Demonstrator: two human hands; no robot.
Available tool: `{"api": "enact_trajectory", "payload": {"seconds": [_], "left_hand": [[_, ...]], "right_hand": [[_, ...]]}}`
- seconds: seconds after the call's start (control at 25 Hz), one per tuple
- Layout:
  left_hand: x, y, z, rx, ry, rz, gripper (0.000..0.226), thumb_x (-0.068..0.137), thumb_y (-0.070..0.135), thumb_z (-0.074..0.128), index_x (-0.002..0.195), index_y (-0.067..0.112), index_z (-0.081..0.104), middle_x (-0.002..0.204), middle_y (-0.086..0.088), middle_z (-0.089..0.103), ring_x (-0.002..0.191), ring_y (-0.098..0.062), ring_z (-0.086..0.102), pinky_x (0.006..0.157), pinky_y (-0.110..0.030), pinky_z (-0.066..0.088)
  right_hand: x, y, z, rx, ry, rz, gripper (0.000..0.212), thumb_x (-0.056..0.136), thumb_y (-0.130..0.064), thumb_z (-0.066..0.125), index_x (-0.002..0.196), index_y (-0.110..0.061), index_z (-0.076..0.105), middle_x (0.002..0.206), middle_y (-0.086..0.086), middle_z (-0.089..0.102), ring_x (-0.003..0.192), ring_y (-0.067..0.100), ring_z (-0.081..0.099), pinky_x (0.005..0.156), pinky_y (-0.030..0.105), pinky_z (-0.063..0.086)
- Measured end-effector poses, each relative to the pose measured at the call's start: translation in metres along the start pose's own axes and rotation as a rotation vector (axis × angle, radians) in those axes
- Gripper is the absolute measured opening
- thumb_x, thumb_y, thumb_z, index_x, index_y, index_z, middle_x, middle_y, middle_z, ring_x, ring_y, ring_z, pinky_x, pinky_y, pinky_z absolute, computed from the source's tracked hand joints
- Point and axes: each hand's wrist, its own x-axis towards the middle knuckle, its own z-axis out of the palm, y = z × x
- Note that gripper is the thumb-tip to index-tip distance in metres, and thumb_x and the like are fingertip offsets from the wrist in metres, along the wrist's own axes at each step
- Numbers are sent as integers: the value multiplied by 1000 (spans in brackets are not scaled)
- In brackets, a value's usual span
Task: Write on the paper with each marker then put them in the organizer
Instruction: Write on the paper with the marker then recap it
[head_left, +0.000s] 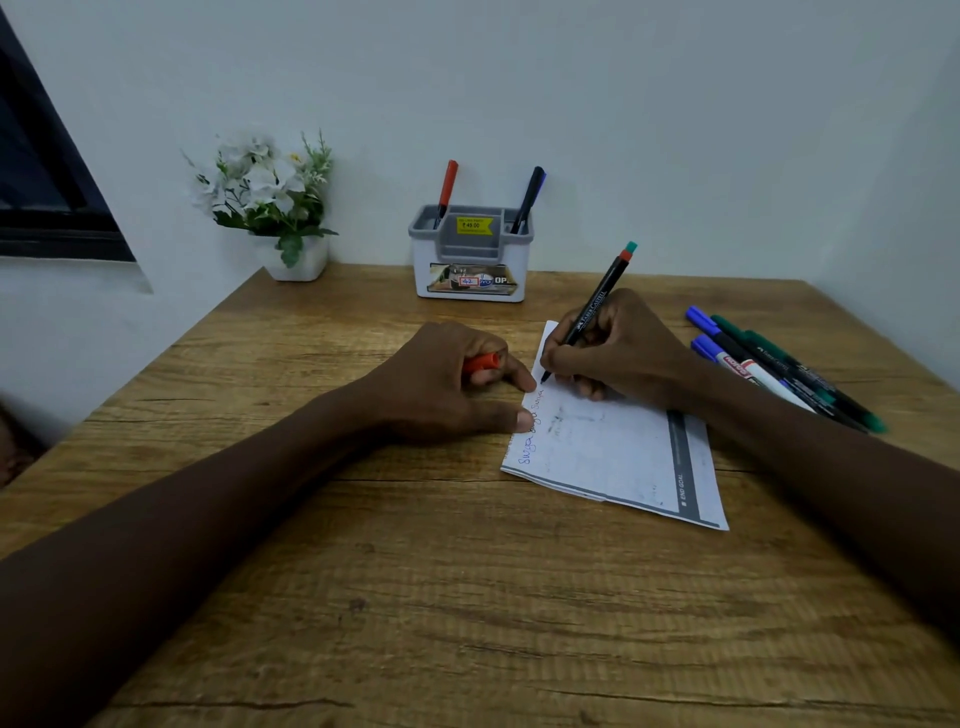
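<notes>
**Loose paper, crowded elbow, small cap**

On the wooden desk (363, 597), the paper (623, 457) is held down only at its left edge and may skate under a stroke. The organizer (470, 260) stands well apart by the wall. The loose markers (779, 364) beside the right forearm could be nudged and roll. The right hand (623, 353) grips the Faber-Castell marker (592, 312), whose tip sits near the paper's edge and could run off. The left hand (441, 384) curls round the orange cap (480, 362), which might slip.

Dim, cool even light, soft shadows, wide-angle edge warp, slightly soft focus
</notes>
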Motion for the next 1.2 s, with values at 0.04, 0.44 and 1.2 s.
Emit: {"api": "enact_trajectory", "payload": {"seconds": [0.04,0.44,1.2], "left_hand": [[0,1,0,-9,-2,1,32,76,36,87,65,52,61,98,-1,78,101,-13,72,89,-44,59],[1,0,0,22,2,-32,32,76,35,87,67,30,57,95,-6,77,96,-18,72,91,-44,58],[1,-1,0,11,0,-17,19,76,36,88,80,34,70,61,20,59,71,-1,66,83,-29,58]], "right_hand": [[0,0,0,-5,-7,-6,12,90,-2,73,86,9,73,59,11,70,43,16,59,43,23,51],[1,1,-1,-27,-22,-17,12,91,-2,71,86,10,72,58,9,70,43,12,60,44,22,52],[4,3,-1,-31,19,25,15,92,-4,70,87,10,71,56,6,68,40,14,59,42,21,49]]}}
